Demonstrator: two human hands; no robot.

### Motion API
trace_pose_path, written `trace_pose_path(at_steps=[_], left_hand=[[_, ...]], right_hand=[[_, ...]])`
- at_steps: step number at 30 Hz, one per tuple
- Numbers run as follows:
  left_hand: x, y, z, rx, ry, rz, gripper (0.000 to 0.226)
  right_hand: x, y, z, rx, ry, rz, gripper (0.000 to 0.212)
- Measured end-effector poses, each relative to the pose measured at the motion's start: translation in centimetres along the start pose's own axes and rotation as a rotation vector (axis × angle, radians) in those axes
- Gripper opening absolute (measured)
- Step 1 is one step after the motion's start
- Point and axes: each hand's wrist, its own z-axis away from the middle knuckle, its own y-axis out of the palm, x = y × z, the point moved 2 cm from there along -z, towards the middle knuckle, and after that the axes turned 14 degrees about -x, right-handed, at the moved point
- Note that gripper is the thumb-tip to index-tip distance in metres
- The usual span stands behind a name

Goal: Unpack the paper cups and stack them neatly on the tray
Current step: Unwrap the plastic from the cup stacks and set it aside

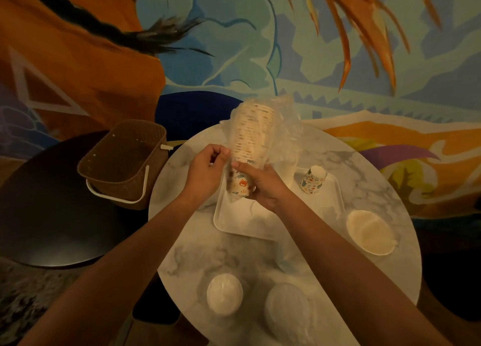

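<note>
At the near edge of the round marble-patterned table (299,262) sit two white round stacks under clear film (224,293), too blurred to identify, and both bare forearms reach over them away from the camera. A shallow pale round dish (371,231) lies at the right. Beyond is the white rectangular tray (234,220). Above its far left part the right hand (263,186) curls round the lower end of a tall stack of printed paper cups (253,134), thumb laid across the front. The left hand (205,173), fingers bent, pinches the crinkled clear plastic wrapper (283,137) at the stack's left side. The stack leans away, its upper cups veiled by the wrapper. One single printed paper cup (313,180) stands upside down on the tray's far right corner. Far left, a brown woven basket with a white handle (125,160) rests on a dark round table (52,215).
</note>
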Motion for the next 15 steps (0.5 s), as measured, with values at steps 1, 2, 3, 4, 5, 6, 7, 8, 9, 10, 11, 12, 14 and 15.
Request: trace_pose_path(at_steps=[1, 2, 3, 4, 5, 6, 7, 8, 9, 10, 11, 12, 14, 15], left_hand=[[0.4, 0.1, 0.3, 0.023, -0.003, -0.013, 0.008], [0.9, 0.1, 0.7, 0.047, -0.005, -0.023, 0.010], [1.6, 0.0, 1.3, 0.069, -0.011, -0.033, 0.012], [2.2, -0.1, 1.8, 0.098, -0.020, -0.042, 0.014], [2.9, -0.2, 2.4, 0.134, -0.028, -0.049, 0.015], [3.5, -0.2, 2.8, 0.182, -0.035, -0.056, 0.016], [4.0, -0.2, 3.1, 0.231, -0.042, -0.067, 0.016], [4.1, -0.2, 3.2, 0.260, -0.047, -0.077, 0.016], [4.1, -0.3, 3.0, 0.259, -0.046, -0.078, 0.015], [3.8, -0.4, 2.6, 0.222, -0.050, -0.054, 0.014], [3.3, -0.6, 2.0, 0.158, -0.076, 0.006, 0.012], [2.5, -0.7, 1.3, 0.088, -0.119, 0.101, 0.009], [0.8, -0.7, -0.1, -0.009, -0.210, 0.265, 0.016], [0.2, -0.5, -0.9, -0.025, -0.230, 0.284, 0.023]], right_hand=[[0.1, -0.2, -0.2, -0.002, 0.010, -0.020, 0.055], [0.1, -0.5, -0.3, 0.004, 0.016, -0.044, 0.057], [0.2, -0.8, -0.5, 0.014, 0.022, -0.064, 0.057], [0.2, -1.1, -0.7, 0.030, 0.022, -0.074, 0.055], [0.2, -1.4, -0.7, 0.047, 0.017, -0.076, 0.050], [0.2, -1.6, -0.7, 0.056, 0.010, -0.066, 0.045], [0.3, -1.8, -0.6, 0.059, 0.000, -0.047, 0.043], [0.2, -1.9, -0.6, 0.057, -0.012, -0.026, 0.045], [0.1, -1.9, -0.7, 0.053, -0.019, -0.008, 0.049], [0.1, -2.0, -0.7, 0.047, -0.024, 0.005, 0.051], [0.1, -2.0, -0.8, 0.039, -0.028, 0.015, 0.051], [0.1, -2.1, -0.9, 0.035, -0.031, 0.026, 0.051], [0.1, -2.2, -1.0, 0.039, -0.035, 0.054, 0.056], [0.2, -2.2, -1.0, 0.047, -0.038, 0.069, 0.060]])
